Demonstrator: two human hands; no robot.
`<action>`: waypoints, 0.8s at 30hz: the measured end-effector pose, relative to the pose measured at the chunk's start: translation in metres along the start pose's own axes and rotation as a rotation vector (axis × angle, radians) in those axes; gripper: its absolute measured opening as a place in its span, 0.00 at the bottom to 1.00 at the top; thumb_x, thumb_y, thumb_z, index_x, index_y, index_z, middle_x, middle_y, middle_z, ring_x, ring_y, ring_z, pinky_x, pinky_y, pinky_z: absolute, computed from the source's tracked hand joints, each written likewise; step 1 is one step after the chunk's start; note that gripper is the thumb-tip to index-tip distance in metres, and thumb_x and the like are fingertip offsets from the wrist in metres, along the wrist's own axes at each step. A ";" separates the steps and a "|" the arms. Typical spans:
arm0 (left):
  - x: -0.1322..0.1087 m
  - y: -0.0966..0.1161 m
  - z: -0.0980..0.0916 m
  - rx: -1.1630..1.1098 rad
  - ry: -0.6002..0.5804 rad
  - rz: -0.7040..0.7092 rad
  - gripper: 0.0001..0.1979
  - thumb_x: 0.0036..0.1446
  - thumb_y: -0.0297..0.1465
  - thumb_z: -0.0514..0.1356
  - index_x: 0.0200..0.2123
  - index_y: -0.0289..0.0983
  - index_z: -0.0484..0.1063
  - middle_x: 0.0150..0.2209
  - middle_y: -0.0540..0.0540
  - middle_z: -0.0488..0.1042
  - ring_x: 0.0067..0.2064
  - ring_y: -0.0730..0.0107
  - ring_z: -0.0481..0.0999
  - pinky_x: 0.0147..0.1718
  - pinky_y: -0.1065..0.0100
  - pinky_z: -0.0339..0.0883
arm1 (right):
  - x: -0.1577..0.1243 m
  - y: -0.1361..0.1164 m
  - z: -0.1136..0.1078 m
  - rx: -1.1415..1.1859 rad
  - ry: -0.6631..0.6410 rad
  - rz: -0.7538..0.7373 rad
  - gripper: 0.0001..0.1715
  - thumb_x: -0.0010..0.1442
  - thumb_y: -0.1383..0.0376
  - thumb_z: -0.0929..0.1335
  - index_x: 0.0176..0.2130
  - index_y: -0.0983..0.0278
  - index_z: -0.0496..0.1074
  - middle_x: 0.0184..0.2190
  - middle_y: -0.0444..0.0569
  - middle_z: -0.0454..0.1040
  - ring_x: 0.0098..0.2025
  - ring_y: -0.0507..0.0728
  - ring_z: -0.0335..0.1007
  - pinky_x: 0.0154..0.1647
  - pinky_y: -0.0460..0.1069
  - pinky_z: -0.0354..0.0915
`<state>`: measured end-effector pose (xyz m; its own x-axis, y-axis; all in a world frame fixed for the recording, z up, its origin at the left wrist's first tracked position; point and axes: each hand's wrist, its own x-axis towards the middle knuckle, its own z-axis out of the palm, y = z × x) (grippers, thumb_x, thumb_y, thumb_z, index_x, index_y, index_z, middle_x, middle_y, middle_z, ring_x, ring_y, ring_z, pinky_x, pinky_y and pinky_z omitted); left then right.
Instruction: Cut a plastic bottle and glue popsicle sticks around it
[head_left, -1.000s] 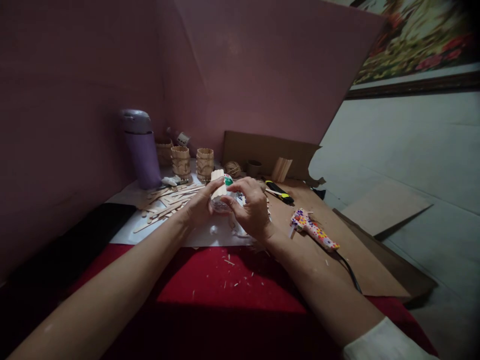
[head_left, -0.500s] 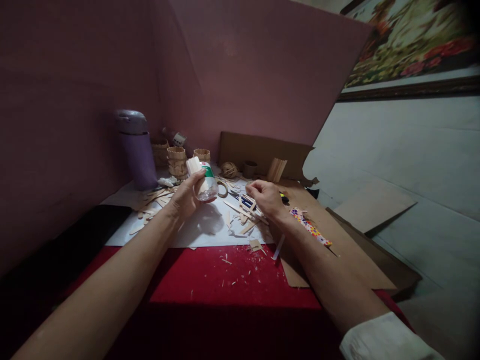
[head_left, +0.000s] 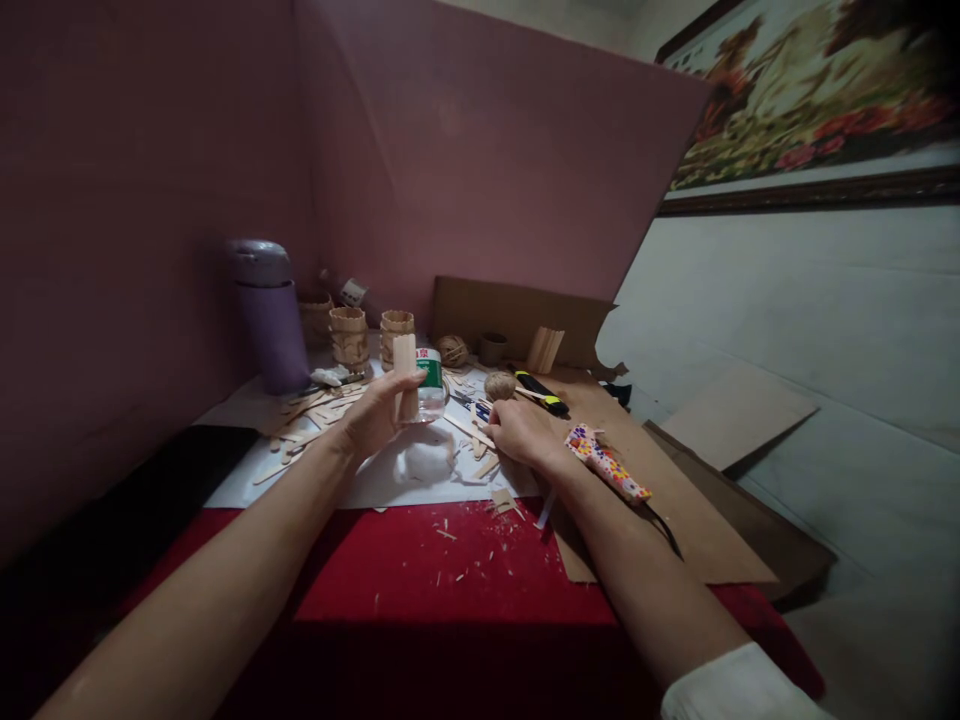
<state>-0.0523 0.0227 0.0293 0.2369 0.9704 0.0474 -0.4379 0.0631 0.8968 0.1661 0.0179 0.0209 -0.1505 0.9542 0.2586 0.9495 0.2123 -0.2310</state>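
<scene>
My left hand (head_left: 379, 412) is closed around a cut clear plastic bottle (head_left: 430, 390) with a green and white label. Pale craft sticks (head_left: 405, 362) stand upright side by side against the bottle's left side, under the same grip. My right hand (head_left: 520, 432) is low over the table with its fingers curled together, at the end of a loose craft stick (head_left: 466, 430). Whether the fingertips pinch that stick is hidden. Beyond this hand lie a ball of twine (head_left: 500, 385) and a black and yellow utility knife (head_left: 541, 392).
Loose sticks (head_left: 311, 420) are scattered at left, near a purple flask (head_left: 271, 330) and stick-covered cups (head_left: 349, 338). A flower-patterned glue gun (head_left: 607, 462) with a dark cord rests on cardboard (head_left: 675, 520) at right. Joined sticks (head_left: 545, 350) stand behind. Scraps litter the red cloth (head_left: 420, 560).
My right hand has moved down and slightly left to the loose sticks, uncovering the twine ball and knife. My left hand has turned the bottle more upright, its sticks now vertical.
</scene>
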 end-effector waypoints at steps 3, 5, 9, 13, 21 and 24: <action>-0.001 -0.001 0.002 0.037 -0.019 0.009 0.19 0.47 0.33 0.68 0.43 0.35 0.73 0.37 0.41 0.78 0.34 0.63 0.79 0.31 0.62 0.77 | 0.003 0.000 0.001 0.066 0.023 0.023 0.06 0.57 0.68 0.69 0.28 0.64 0.76 0.30 0.55 0.80 0.34 0.60 0.75 0.32 0.50 0.62; 0.000 -0.002 0.003 0.060 -0.006 0.016 0.19 0.46 0.33 0.69 0.42 0.35 0.73 0.37 0.40 0.78 0.34 0.62 0.79 0.31 0.62 0.77 | 0.007 0.000 0.001 0.130 0.055 0.039 0.06 0.58 0.67 0.69 0.30 0.65 0.76 0.31 0.54 0.80 0.36 0.59 0.75 0.34 0.49 0.63; 0.003 -0.003 0.002 0.090 0.044 0.030 0.21 0.44 0.33 0.70 0.42 0.35 0.73 0.35 0.42 0.77 0.31 0.63 0.79 0.27 0.64 0.75 | 0.016 0.000 0.004 0.283 0.074 0.048 0.08 0.59 0.68 0.68 0.39 0.67 0.77 0.34 0.50 0.81 0.35 0.55 0.76 0.34 0.46 0.66; 0.005 -0.003 0.003 0.110 0.094 0.023 0.22 0.43 0.35 0.71 0.42 0.35 0.72 0.31 0.46 0.76 0.28 0.64 0.78 0.22 0.67 0.74 | 0.019 0.005 0.011 0.372 0.079 0.046 0.12 0.57 0.69 0.69 0.42 0.68 0.78 0.33 0.50 0.81 0.34 0.54 0.76 0.32 0.45 0.66; 0.003 -0.006 0.012 0.092 0.082 -0.037 0.14 0.52 0.37 0.67 0.37 0.33 0.74 0.28 0.46 0.75 0.23 0.70 0.74 0.19 0.70 0.71 | 0.016 0.008 0.008 0.387 0.223 0.052 0.05 0.54 0.67 0.71 0.32 0.65 0.78 0.32 0.51 0.80 0.34 0.56 0.74 0.34 0.48 0.64; 0.004 -0.007 0.012 0.066 0.073 -0.034 0.13 0.52 0.35 0.67 0.37 0.33 0.74 0.28 0.47 0.75 0.23 0.70 0.74 0.20 0.69 0.72 | 0.013 0.012 -0.014 0.400 0.297 0.094 0.08 0.55 0.62 0.71 0.31 0.66 0.76 0.29 0.50 0.79 0.30 0.54 0.72 0.31 0.47 0.63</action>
<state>-0.0381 0.0231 0.0283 0.1855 0.9825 -0.0139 -0.3719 0.0833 0.9245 0.1791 0.0300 0.0346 0.0703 0.8843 0.4617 0.7668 0.2481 -0.5920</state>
